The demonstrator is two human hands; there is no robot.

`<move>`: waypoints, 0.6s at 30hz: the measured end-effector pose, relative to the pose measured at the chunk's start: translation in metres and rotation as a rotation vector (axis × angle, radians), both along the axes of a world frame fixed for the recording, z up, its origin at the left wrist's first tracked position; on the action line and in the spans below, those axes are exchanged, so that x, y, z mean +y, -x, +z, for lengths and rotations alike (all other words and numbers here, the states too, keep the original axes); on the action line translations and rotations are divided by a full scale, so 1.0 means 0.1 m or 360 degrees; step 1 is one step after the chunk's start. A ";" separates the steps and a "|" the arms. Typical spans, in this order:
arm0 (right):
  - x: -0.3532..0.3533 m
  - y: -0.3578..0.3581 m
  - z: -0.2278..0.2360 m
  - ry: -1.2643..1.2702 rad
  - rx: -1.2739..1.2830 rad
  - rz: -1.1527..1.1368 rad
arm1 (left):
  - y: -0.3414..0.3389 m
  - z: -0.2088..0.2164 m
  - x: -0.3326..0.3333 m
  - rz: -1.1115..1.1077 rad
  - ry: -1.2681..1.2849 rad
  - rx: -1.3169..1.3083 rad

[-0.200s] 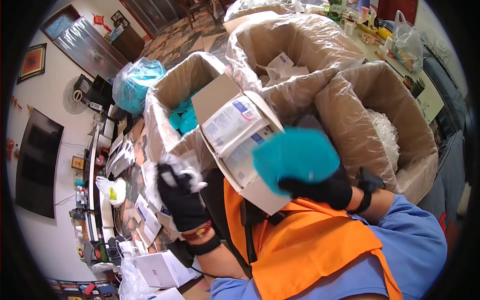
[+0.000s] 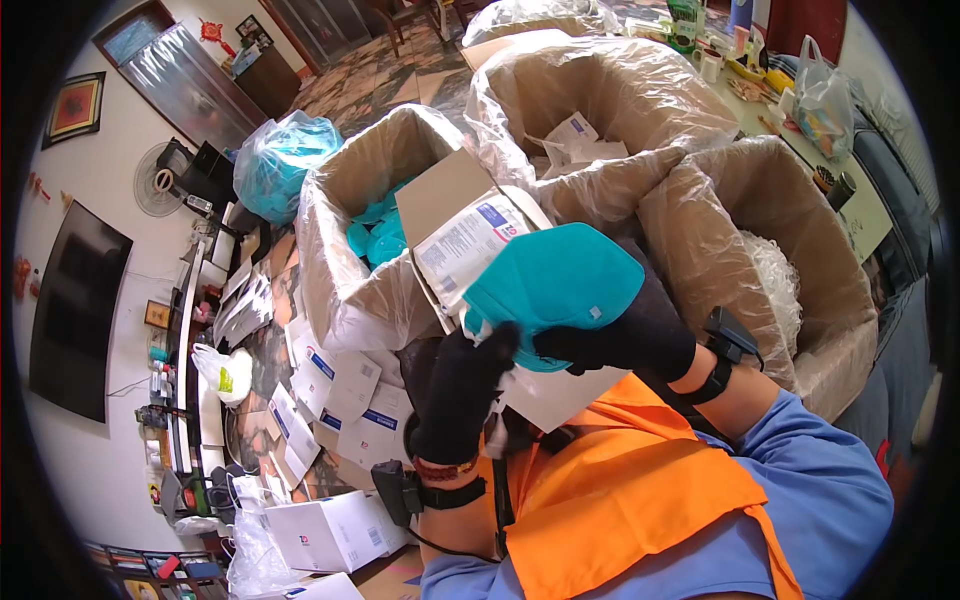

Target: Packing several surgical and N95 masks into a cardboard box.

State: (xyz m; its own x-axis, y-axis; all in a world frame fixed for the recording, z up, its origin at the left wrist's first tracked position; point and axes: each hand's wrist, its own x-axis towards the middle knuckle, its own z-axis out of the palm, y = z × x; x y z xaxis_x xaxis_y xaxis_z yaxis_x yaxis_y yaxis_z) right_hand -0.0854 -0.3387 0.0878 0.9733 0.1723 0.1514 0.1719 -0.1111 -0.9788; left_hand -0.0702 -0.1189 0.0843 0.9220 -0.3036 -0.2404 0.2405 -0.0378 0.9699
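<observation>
My right hand (image 2: 630,325), in a black glove, grips a teal face mask (image 2: 565,275) that looks flat and folded, from its lower side. At the mask's lower left edge, my gloved left hand (image 2: 465,385) has its fingers closed on it. Beneath the mask, an open cardboard box (image 2: 440,190) leans in front of me, holding a white printed packet (image 2: 465,245). The mask and my hands cover much of the box. A bit of white shows under my left fingers; I cannot make out what it is.
Plastic-lined cartons stand ahead: one with teal masks (image 2: 382,235), one with white packaging (image 2: 575,140), one with white stringy material (image 2: 770,275). A stuffed plastic bag (image 2: 285,165) sits left. Flattened boxes (image 2: 345,395) and a white box (image 2: 330,530) lie on the left.
My left hand has moved right and up to the mask; the white crumpled material it held is gone from its fingers. The mask has shifted slightly left and up.
</observation>
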 end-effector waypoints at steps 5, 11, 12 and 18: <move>-0.08 -0.04 -0.07 -0.0453 0.0318 0.0163 | -0.39 0.06 0.02 0.0254 -0.0162 -0.0052; -0.12 -0.01 -0.23 -0.0455 0.0502 0.0089 | -1.55 -0.03 0.13 0.0320 0.0492 0.0018; -0.11 0.00 -0.22 -0.0525 0.0495 0.0008 | -1.54 -0.04 0.06 0.0324 0.0327 -0.0078; -0.42 -0.14 -0.35 -0.0042 0.0081 -0.0165 | -1.21 -0.04 -0.22 -0.0002 -0.0236 -0.0511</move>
State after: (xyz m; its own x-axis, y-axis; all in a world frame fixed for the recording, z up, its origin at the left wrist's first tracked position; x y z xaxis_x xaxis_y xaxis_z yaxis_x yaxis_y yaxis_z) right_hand -0.0709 -0.3811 0.0527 0.9923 0.0666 0.1042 0.1105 -0.0998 -0.9889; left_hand 0.0506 -0.1407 0.0803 0.9573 -0.2882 0.0204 -0.0762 -0.1839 0.9800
